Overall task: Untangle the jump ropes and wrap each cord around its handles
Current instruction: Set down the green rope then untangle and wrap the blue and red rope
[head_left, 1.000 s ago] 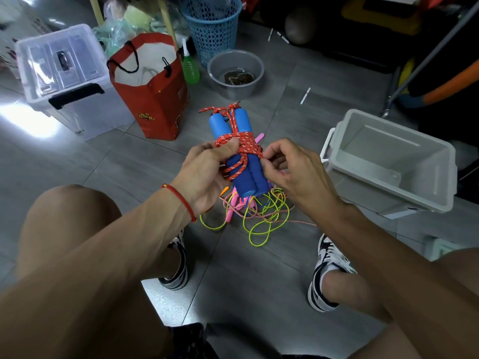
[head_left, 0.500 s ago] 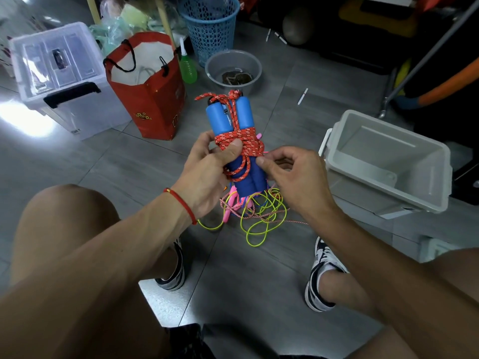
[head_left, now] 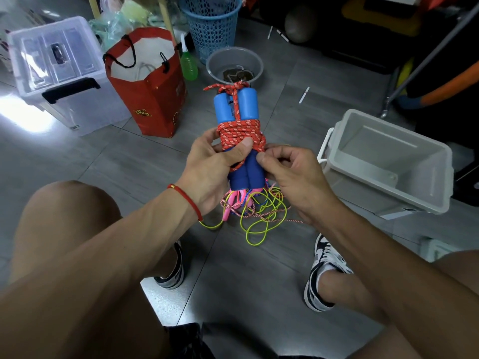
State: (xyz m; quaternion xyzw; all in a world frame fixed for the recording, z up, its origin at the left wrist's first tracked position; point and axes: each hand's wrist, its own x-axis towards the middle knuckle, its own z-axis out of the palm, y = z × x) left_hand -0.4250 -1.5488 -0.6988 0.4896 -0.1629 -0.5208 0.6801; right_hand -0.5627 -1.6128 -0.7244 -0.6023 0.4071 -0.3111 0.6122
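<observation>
Storage tub (head_left: 59, 73), clear w/ black handle, sits at 10 o'clock on the floor; red gift bag (head_left: 153, 99) just right of it, green bottle (head_left: 188, 67) and blue mesh basket (head_left: 210, 24) behind at 11–12 o'clock, grey bowl (head_left: 234, 64) at 12.

Centre frame: left hand (head_left: 210, 167) w/ red string bracelet (head_left: 188, 200) grips the blue handles (head_left: 234, 110), thumb curled across the front and pressing the red cord (head_left: 239, 134), fingers wrapped round the back. Handles side by side, upright, held above the floor; cord coiled tight round their middle, a strand running up between them to a knot at the top. A small loop hangs loose just under the thumb.

Right hand (head_left: 293, 174) touching the bundle at its 3 o'clock side, thumb and forefinger pinched together at the cord's lower coil edge, other fingers curled in.

Below, at 6 o'clock from the bundle: tangled pile (head_left: 259, 211) on the floor — yellow-green cord, pink handles, thin pink-white cord. Open grey bin (head_left: 388, 161) at 3 o'clock. Sneakers (head_left: 325, 270) lower down, either side.
</observation>
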